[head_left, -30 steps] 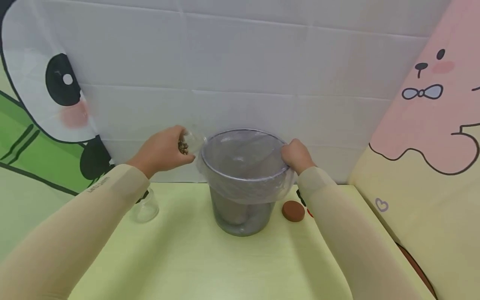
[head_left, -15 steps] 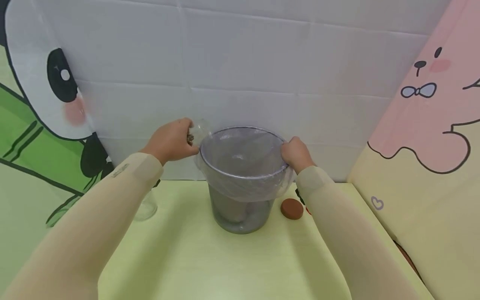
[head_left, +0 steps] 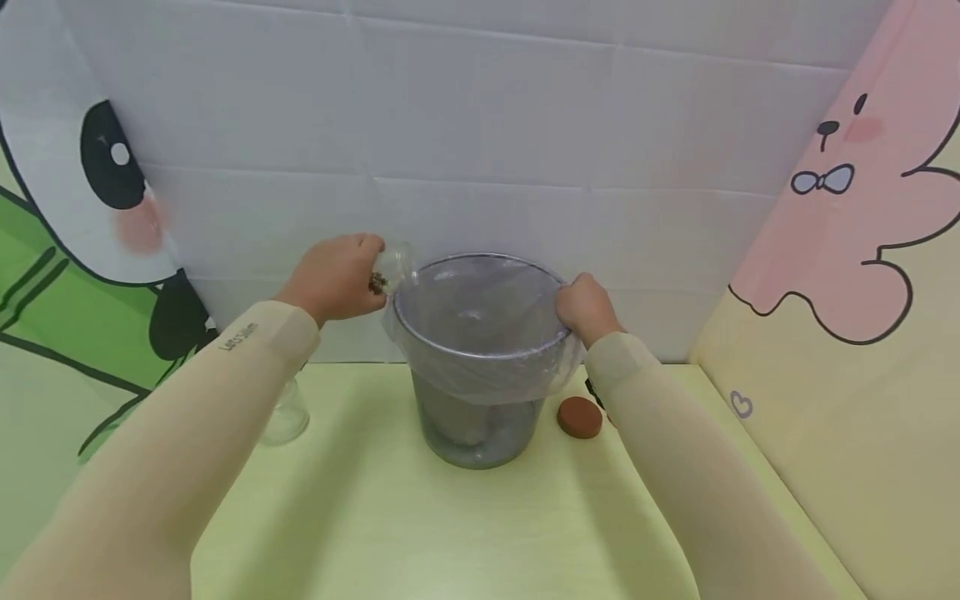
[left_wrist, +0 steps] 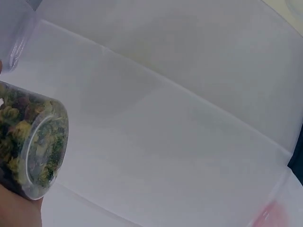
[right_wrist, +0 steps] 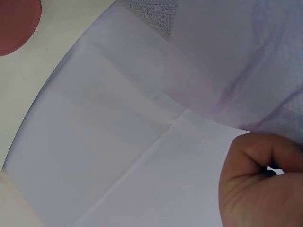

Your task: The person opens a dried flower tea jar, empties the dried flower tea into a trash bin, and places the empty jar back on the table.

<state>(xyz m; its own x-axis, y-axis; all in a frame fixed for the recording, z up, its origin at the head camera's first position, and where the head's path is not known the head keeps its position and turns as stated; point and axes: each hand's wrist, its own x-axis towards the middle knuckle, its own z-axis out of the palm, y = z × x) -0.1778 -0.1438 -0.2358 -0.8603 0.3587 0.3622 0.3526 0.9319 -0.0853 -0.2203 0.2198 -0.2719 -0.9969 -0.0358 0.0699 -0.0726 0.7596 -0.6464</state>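
Observation:
My left hand (head_left: pixel 337 275) grips a clear jar (head_left: pixel 395 265) by its side, tilted with its mouth end at the left rim of the grey bin (head_left: pixel 476 429). Dried flower buds in yellow, green and dark tones fill the base end of the jar (left_wrist: pixel 35 142) in the left wrist view. A thin clear liner bag (head_left: pixel 487 382) is folded over the bin's rim. On the opposite side, my right hand (head_left: pixel 588 308) holds the rim and liner with curled fingers (right_wrist: pixel 265 146). The bin stands upright; its bottom inside is hidden.
A round reddish-brown lid (head_left: pixel 580 417) lies on the table (head_left: pixel 420 533) right of the bin. Another clear jar (head_left: pixel 287 417) stands at the left, partly behind my left sleeve. A white sheet wall (head_left: pixel 480 117) rises close behind the bin.
My left hand has moved slightly up and right with the jar, closer to the bin's rim. The right hand keeps its hold; the head view has shifted a little.

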